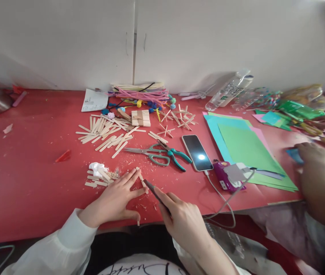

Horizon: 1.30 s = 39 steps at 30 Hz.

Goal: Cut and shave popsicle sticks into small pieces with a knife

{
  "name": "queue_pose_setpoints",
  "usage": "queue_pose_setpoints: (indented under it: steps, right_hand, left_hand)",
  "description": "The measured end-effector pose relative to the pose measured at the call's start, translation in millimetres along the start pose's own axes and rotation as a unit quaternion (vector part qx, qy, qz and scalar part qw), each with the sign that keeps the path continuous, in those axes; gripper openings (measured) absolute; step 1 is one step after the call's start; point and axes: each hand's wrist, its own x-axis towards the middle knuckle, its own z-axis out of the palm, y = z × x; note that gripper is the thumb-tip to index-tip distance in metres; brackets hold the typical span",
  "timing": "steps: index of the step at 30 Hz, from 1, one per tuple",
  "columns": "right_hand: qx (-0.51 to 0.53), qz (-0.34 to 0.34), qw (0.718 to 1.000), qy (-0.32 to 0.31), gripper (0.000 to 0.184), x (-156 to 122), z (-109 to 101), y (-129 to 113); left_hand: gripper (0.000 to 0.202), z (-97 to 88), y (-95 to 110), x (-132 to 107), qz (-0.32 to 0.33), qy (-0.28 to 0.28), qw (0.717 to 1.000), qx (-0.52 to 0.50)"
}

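My left hand lies on the red table near its front edge, fingers stretched, pinning a wooden craft stick at its fingertips. My right hand is closed around a dark knife-like tool whose tip meets that stick. Wood shavings and short stick pieces lie just left of my left hand, next to a crumpled white tissue.
Further back lie a heap of craft sticks, a stack of wood blocks, scissors, pliers, a phone, a purple power bank, coloured paper, pipe cleaners. Another person's hand works at the right.
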Motion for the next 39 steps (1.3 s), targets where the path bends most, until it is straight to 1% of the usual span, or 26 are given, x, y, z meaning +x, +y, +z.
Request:
queue_pose_setpoints:
  steps: [4, 11, 15, 17, 20, 22, 25, 27, 29, 32, 34, 36, 37, 38, 39]
  right_hand:
    - [-0.02, 0.0, 1.0, -0.014, 0.041, 1, -1, -3]
    - [-0.086, -0.008, 0.996, -0.033, 0.044, 0, -5, -10]
    - [-0.116, -0.009, 0.991, -0.061, 0.049, -1, -5, -15]
    - [-0.133, -0.01, 0.987, -0.088, 0.054, 2, -7, -19]
    - [-0.165, -0.009, 0.976, -0.145, 0.061, 10, -14, -28]
    - [-0.183, -0.014, 0.964, -0.192, 0.062, 19, -22, -34]
    - [-0.182, -0.035, 0.946, -0.265, 0.061, 34, -33, -39]
    - [-0.171, -0.052, 0.938, -0.299, 0.06, 42, -40, -41]
    - [-0.159, -0.055, 0.931, -0.323, 0.061, 48, -45, -40]
    - [-0.131, -0.05, 0.933, -0.332, 0.063, 52, -49, -32]
    - [-0.1, -0.042, 0.942, -0.316, 0.062, 52, -50, -22]
    - [-0.04, -0.02, 0.958, -0.283, 0.054, 50, -48, -8]
    - [0.008, -0.009, 0.967, -0.254, 0.047, 49, -47, 0]
    - [0.07, 0.0, 0.969, -0.237, 0.044, 49, -44, 8]
    - [0.14, 0.001, 0.965, -0.223, 0.042, 48, -41, 16]
  left_hand:
    - [0.072, 1.1, -1, 0, 0.003, 0.004, 1.0, 0.004]
    - [0.073, 9.1, -4, -1, 0.009, 0.036, 0.999, 0.003]
    - [0.073, 12.7, -5, -1, 0.02, 0.053, 0.998, 0.003]
    - [0.075, 13.8, -6, -1, 0.023, 0.063, 0.998, -0.001]
    - [0.077, 14.0, -5, -1, 0.022, 0.063, 0.998, -0.004]
    - [0.078, 13.3, -5, -1, 0.024, 0.06, 0.998, -0.005]
    - [0.082, 12.3, -4, -1, 0.027, 0.062, 0.998, -0.012]
    - [0.083, 12.2, -4, 0, 0.025, 0.062, 0.998, -0.015]
    - [0.082, 12.9, -4, 1, 0.024, 0.059, 0.998, -0.016]
    - [0.083, 14.6, -5, 1, 0.027, 0.062, 0.998, -0.016]
    - [0.082, 15.5, -6, 0, 0.031, 0.069, 0.997, -0.015]
    - [0.081, 15.8, -5, 0, 0.034, 0.072, 0.997, -0.01]
    - [0.081, 15.6, -5, 0, 0.035, 0.072, 0.997, -0.007]
    - [0.081, 15.2, -5, -1, 0.035, 0.069, 0.997, -0.004]
    - [0.081, 14.5, -5, -1, 0.034, 0.067, 0.997, -0.002]
